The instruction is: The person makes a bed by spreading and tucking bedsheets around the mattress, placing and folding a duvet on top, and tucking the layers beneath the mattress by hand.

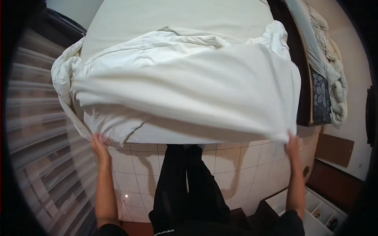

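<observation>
Pale floor tiles point(226, 161) show below a bed point(177, 15), where a white sheet point(197, 86) billows across the near end, apparently being spread; the next move seems to call for an even pull. Both arms reach forward, wide apart: the right hand's point(292, 146) fingers close on a corner; the left hand's point(99, 143) blurred fingers, beside the cloth, can't be judged.

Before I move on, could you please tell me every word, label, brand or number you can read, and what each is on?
None can be read.
Pale, letter-like marking on the black shirt: too small and blurred to read.
White bedding: no lettering visible.
</observation>
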A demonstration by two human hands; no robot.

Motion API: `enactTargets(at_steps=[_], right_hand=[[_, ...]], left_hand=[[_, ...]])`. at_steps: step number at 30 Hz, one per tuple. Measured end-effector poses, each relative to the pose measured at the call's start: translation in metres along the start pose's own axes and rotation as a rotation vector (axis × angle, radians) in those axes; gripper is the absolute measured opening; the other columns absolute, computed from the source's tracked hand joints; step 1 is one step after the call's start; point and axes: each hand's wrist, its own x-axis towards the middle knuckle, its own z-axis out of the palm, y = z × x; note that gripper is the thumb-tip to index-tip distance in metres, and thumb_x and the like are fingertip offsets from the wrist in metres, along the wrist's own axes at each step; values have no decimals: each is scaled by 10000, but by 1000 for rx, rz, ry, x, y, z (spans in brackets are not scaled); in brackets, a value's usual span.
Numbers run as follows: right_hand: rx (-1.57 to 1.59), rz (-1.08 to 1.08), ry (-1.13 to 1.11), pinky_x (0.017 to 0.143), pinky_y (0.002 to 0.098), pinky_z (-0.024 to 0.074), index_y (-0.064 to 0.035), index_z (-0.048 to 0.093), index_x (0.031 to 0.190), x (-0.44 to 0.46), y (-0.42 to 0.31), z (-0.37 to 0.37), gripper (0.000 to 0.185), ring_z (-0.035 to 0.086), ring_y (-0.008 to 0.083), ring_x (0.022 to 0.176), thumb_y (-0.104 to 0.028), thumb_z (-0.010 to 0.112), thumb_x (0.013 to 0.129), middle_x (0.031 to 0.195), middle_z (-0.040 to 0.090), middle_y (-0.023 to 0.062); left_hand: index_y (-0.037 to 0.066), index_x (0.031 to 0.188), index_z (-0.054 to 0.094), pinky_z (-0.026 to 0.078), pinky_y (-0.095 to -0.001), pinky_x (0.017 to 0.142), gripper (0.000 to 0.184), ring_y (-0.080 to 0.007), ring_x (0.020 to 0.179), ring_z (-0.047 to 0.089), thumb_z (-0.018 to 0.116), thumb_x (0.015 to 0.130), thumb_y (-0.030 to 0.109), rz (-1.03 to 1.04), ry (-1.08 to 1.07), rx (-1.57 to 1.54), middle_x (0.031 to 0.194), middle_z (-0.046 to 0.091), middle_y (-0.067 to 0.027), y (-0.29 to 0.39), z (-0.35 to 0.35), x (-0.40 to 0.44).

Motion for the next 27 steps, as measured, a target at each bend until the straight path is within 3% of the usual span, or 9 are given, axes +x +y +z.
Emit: enactTargets(at_steps=[5, 6, 8, 10, 11, 16, 19, 22, 27], right_hand=[[3, 427, -782, 941, 477, 418, -153, 491, 1300, -293, 31, 110, 592, 533, 356, 1092, -256, 642, 736, 1124, 587, 197], [202, -56, -825, 934, 433, 430, -95, 516, 1257, -368, 40, 159, 493, 559, 352, 1054, -304, 572, 815, 1132, 587, 200], [684, 38, -1296, 920, 403, 431, -41, 554, 1200, -466, 52, 260, 442, 570, 314, 1031, -300, 569, 841, 1113, 609, 170], [556, 177, -1853, 922, 381, 415, -33, 582, 1166, -336, -21, 137, 385, 553, 255, 1043, -270, 559, 863, 1112, 618, 105], [614, -227, -1809, 903, 347, 411, -81, 605, 1155, -317, 4, 167, 326, 540, 192, 1013, -200, 559, 855, 1093, 610, 45], [916, 649, -29, 620, 282, 423, -76, 584, 894, -127, 67, 257, 291, 466, 122, 656, -317, 432, 953, 759, 509, -4], [1310, 1032, 72, 901, 272, 395, -82, 452, 1276, 4, 63, 200, 535, 499, 204, 1120, -499, 396, 946, 1216, 535, 77], [1642, 1200, 183, 828, 272, 428, -73, 516, 1223, 61, 73, 202, 463, 546, 193, 1045, -431, 460, 936, 1149, 582, 58], [938, 917, 539, 653, 306, 478, -35, 659, 970, 35, 146, 229, 276, 584, 170, 765, -275, 555, 881, 871, 644, 80]], left_hand=[[103, 1356, 373, 315, -460, 1016, 742, -257, 1157, 464, 388, 863, 657, -710, -140, -454, 1323, 444, -92, -29, 15, -104], [107, 1378, 342, 268, -467, 1061, 780, -268, 1219, 424, 383, 850, 680, -863, -100, -791, 1375, 403, -95, -32, 20, -115], [97, 1379, 343, 269, -464, 1066, 772, -275, 1229, 419, 390, 857, 664, -785, -105, -746, 1382, 401, -90, -30, 31, -123], [75, 1380, 345, 273, -459, 1076, 755, -290, 1249, 409, 404, 872, 631, -556, -59, -708, 1396, 396, -82, -32, 37, -118], [75, 1380, 345, 273, -459, 1076, 755, -290, 1249, 409, 404, 872, 631, -558, -76, -700, 1396, 396, -82, -38, 33, -114], [-6, 1351, 372, 348, -444, 1038, 680, -319, 1234, 428, 473, 907, 499, -479, -70, -321, 1376, 429, -122, -62, -71, -96], [-33, 1313, 401, 390, -455, 999, 662, -340, 1210, 446, 492, 895, 473, -403, 391, -83, 1362, 438, -155, -80, -183, -87], [-17, 1252, 473, 424, -468, 946, 582, -343, 1130, 505, 529, 883, 430, -315, 635, 122, 1270, 512, -171, -24, -142, -149], [-21, 1231, 496, 421, -428, 940, 635, -325, 1102, 525, 579, 834, 469, -588, 259, 205, 1234, 537, -164, -46, -168, -149]])
